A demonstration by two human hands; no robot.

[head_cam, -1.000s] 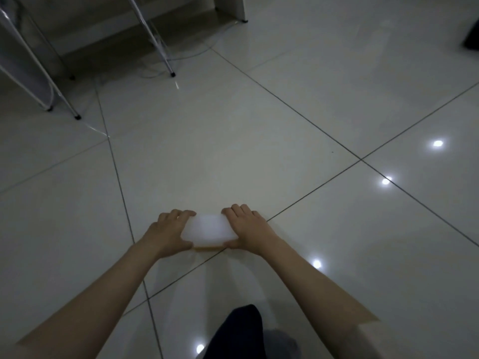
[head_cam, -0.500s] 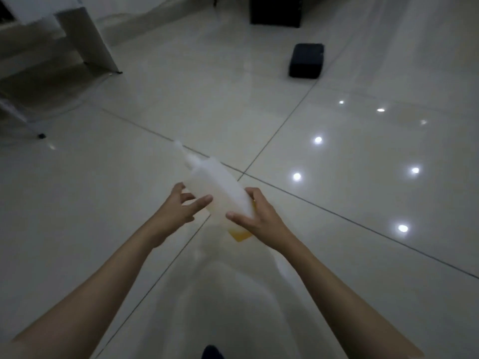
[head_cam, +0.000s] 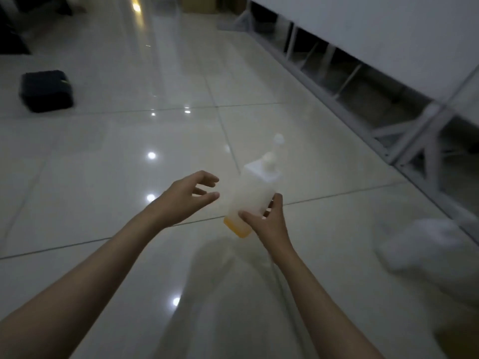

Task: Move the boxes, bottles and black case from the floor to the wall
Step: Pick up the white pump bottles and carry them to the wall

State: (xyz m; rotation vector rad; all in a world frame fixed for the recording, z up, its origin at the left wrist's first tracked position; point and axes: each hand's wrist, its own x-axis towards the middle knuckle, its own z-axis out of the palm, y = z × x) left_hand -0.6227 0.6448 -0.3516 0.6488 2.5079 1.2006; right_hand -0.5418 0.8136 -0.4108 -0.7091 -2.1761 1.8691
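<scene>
A translucent white pump bottle with a little orange liquid at its base is held tilted above the floor, pump end pointing up and right. My right hand grips it near the base, fingers wrapped round it. My left hand hovers just left of the bottle, fingers spread and loose, not touching it. The black case lies on the tiles at the far left.
A white metal rack frame under a white surface runs along the right side. A blurred white bundle lies on the floor at the right. A cardboard box stands at the far top. Glossy tiles lie between.
The bottle was lifted off the floor with both hands. Since then my left hand has let go, and the view has swung right toward the white rack; the black case now appears at left.
</scene>
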